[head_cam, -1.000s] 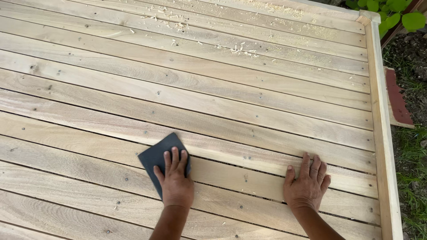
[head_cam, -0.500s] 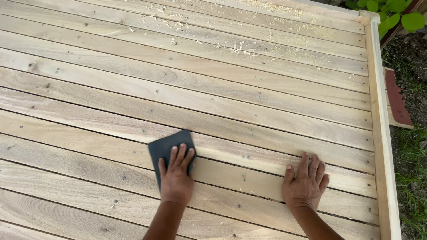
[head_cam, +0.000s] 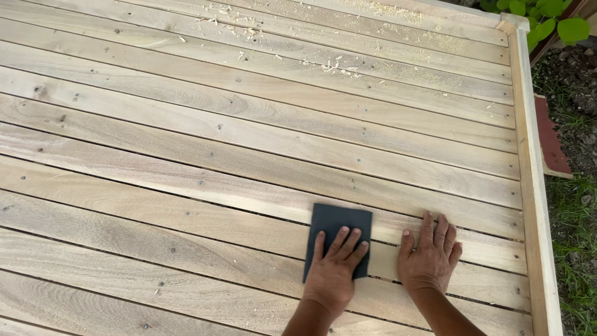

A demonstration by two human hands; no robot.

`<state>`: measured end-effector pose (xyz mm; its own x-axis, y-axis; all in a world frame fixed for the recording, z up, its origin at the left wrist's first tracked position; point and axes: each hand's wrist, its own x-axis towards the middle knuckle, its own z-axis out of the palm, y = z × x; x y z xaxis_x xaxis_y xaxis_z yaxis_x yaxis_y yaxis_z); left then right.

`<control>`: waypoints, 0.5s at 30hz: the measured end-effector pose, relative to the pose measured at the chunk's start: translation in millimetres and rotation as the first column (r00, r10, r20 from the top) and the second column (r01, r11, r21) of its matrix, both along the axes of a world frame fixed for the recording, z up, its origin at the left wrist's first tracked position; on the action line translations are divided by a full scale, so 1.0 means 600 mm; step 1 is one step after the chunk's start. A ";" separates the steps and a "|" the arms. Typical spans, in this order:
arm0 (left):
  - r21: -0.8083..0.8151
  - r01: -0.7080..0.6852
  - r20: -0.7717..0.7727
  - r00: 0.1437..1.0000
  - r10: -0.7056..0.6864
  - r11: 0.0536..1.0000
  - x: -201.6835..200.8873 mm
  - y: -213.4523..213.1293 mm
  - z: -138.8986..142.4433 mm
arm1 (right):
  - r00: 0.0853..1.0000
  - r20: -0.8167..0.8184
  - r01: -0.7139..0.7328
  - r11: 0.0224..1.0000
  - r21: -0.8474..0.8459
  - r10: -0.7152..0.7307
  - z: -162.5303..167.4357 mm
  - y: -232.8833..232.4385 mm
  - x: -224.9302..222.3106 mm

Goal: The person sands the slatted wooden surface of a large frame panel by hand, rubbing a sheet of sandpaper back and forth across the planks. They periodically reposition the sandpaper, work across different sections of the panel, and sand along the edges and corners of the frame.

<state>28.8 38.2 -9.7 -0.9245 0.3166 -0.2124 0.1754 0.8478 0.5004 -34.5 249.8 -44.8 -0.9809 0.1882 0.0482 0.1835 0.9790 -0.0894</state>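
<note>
Sandpaper sheet (head_cam: 339,231), dark grey and roughly rectangular, one in number, lying flat on the plank surface (head_cam: 217,162) just left of the right hand (head_cam: 429,258). The left hand (head_cam: 333,270) presses on the sheet's near half, its fingers (head_cam: 339,242) slightly spread and laid flat on the sheet, not curled round any edge. The right hand rests palm down on bare wood just beside the sheet, not touching it, with fingers extended and close together, gripping nothing.

By appearance the sheet is thin, light and flexible, with an abrasive underside that should grip the wood; it would likely crease if pinched, so it is best controlled by flat pressure from above or lifted at a free corner on the far side from the left hand.

Count: two hands, one sheet, and upward of ten pale planks laid side by side, dotted with nail heads. Wood shavings (head_cam: 329,64) lie well beyond the sheet; a raised edge rail (head_cam: 533,186) runs to the right of the right hand, with grass (head_cam: 575,230) beyond it.
</note>
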 end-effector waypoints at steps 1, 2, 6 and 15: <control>0.003 -0.074 -0.068 0.995 0.074 0.997 -0.002 -0.047 -0.007 | 1.000 -0.016 -0.006 1.000 0.006 0.006 0.000 0.001 -0.001; -0.128 -0.146 -0.200 0.973 0.118 0.981 -0.013 -0.100 -0.015 | 1.000 -0.012 0.002 1.000 0.011 -0.002 0.001 0.002 -0.001; -0.151 -0.594 -0.242 0.797 0.553 0.790 -0.010 -0.317 -0.028 | 1.000 0.012 -0.004 1.000 0.010 0.004 0.001 -0.001 0.003; -0.107 -0.049 0.078 0.995 0.058 0.993 0.016 -0.091 0.005 | 1.000 -0.023 -0.006 0.999 -0.046 0.005 0.014 -0.003 0.005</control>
